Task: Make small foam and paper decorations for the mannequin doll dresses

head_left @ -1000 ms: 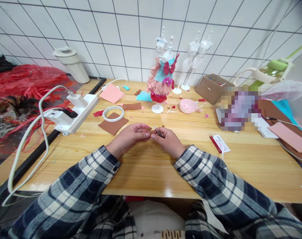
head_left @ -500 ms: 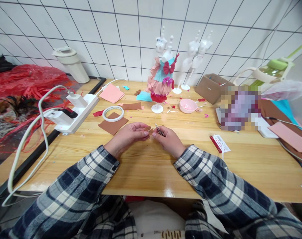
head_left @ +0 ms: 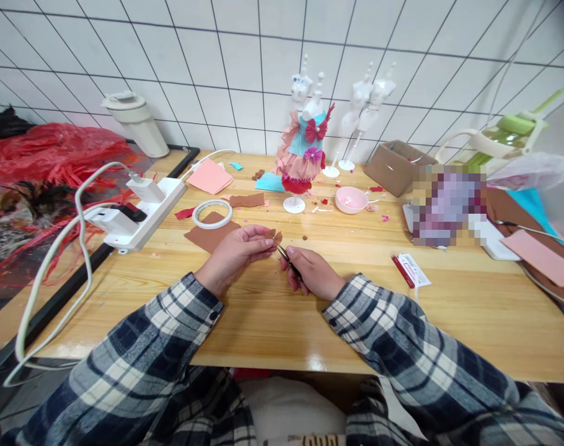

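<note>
Pinched in the fingers of my left hand (head_left: 238,253) is a small piece of brown crepe paper (head_left: 275,236), folded in a fan or bow shape. My right hand (head_left: 317,271) grips a slim, pointed, dark-and-silver tool (head_left: 289,262); whether it is tweezers or small scissors I cannot tell. Its tip meets the lower edge of the paper. A small brown scrap (head_left: 305,238) lies on the table just beyond my right hand. Left of my hands, a brown paper square (head_left: 202,235) lies partly under a roll of white tape (head_left: 212,214).
Behind my hands stand a dress form in a paper dress (head_left: 310,145), bare white forms (head_left: 360,99) and a pink bowl (head_left: 351,201). A power strip (head_left: 156,214) with cables is at left. A cardboard box (head_left: 396,167) and a red-white tag (head_left: 411,271) are at right.
My right hand has drawn slightly back from the paper, and the tool now points up-left to it. A brown scrap has appeared on the table. My left hand stays nearly still.
</note>
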A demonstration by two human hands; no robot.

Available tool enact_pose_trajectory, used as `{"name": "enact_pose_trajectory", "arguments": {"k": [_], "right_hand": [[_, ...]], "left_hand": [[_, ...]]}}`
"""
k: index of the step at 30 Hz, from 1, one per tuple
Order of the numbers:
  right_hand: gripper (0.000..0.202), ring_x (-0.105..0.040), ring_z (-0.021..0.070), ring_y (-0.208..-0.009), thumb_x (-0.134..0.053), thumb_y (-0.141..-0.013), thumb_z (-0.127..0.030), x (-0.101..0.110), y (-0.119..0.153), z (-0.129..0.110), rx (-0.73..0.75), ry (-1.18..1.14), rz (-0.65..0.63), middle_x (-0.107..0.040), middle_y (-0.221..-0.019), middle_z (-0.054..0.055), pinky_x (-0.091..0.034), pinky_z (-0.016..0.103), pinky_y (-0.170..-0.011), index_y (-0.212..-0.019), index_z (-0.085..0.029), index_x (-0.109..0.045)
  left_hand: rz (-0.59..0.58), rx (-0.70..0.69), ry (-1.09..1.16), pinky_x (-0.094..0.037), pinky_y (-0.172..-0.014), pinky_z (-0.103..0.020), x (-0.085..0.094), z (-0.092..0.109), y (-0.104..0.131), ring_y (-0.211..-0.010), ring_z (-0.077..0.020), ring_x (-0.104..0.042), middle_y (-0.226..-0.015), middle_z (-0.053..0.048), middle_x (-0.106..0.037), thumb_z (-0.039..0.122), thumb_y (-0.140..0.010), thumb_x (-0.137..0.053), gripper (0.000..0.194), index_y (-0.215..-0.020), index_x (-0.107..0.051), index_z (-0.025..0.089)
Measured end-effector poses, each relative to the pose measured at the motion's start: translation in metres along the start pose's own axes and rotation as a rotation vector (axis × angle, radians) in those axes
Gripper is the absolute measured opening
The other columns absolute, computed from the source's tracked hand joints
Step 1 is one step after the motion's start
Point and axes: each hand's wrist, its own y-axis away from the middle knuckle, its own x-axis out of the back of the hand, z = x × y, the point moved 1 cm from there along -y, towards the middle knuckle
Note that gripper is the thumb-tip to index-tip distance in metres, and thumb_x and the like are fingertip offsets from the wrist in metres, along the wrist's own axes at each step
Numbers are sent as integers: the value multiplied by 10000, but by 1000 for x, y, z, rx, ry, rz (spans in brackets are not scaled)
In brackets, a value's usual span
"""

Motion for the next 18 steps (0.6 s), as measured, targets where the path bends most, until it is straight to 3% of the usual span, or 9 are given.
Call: {"name": "enact_pose_trajectory", "arguments": {"k": [10,18], "right_hand": [[428,-372,77,-411,-320,-926,-567,0,-1,1,73,20,51,-411,-474,-71,-317,186,-408,-767,-196,-464],[407,-335,76,-403,-331,-928,-545,-1,-1,-4,47,-38,34,-381,-474,-77,-295,197,-409,-742,-200,-437]], "left_hand": [[4,-17,-7,-520,-736,-229,-2,-1,0,-703,-105,-664,-773,-6,-692,132,-639,-793,286,-864,-616,133],[3,-9,-15,-507,-732,-233,-2,-2,0,-694,-106,-659,-740,-12,-691,117,-629,-793,281,-847,-617,131]]}}
